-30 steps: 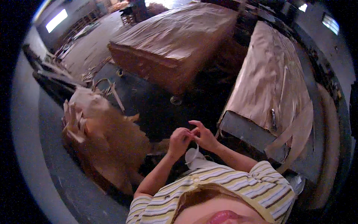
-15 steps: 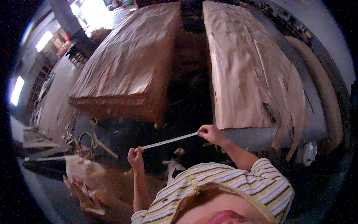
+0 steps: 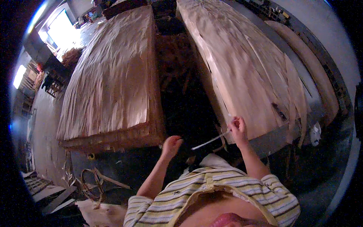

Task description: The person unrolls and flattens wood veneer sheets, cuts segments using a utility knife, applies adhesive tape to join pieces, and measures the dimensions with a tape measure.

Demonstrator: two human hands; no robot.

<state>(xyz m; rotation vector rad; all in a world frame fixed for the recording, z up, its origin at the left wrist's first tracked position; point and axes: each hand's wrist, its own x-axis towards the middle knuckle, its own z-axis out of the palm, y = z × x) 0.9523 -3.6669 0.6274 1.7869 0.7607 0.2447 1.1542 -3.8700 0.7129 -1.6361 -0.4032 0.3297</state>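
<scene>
My right hand is closed, pinching one end of a narrow white strip of dotted tape at the near left corner of the right-hand veneer stack. The strip slants down to the left, and its other end is loose over the dark gap. My left hand is closed in a pinch, apart from that loose end and near the front right corner of the left-hand veneer stack. Whether anything small sits in its fingers cannot be made out. A dark, slim tool lies on the right-hand stack.
Between the stacks runs a dark gap with wood scraps. Loose veneer strips and a pale veneer piece lie at the lower left. A white bag is at the far right. A long curved board edge stands behind the right stack.
My left hand has let go of the tape strip, which both hands held stretched. Both hands have moved right, the right one up to the veneer edge. The view has shifted.
</scene>
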